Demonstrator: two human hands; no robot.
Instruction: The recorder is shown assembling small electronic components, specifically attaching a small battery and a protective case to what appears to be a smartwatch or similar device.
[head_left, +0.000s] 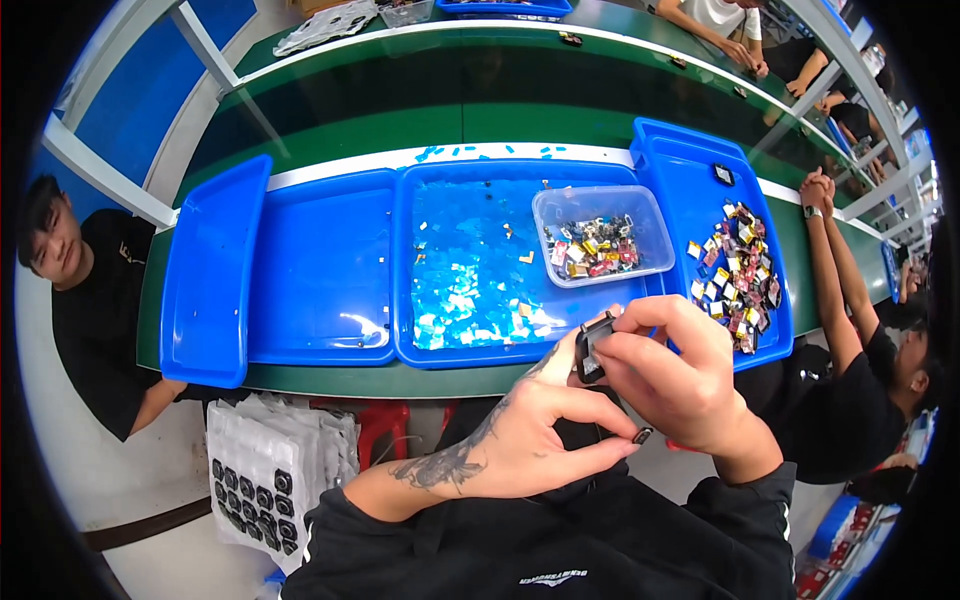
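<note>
My left hand (530, 430) and my right hand (680, 375) meet close to my chest, below the near edge of the blue trays. Both hold a small black square part (592, 345) between their fingertips. A tiny dark piece (643, 436) sits pinched at the tip of my left thumb and finger, under my right hand. Just beyond the hands lies the middle blue tray (480, 190), littered with pale film scraps (470, 300). A clear plastic box (600, 235) of small coloured parts stands in it at the right.
A blue tray (690, 170) on the right holds a heap of small coloured parts (738, 275). An empty blue tray (320, 265) and an upturned lid (215, 270) lie left. White sheets of black parts (265, 470) rest below left. People sit on both sides and across the green bench (420, 120).
</note>
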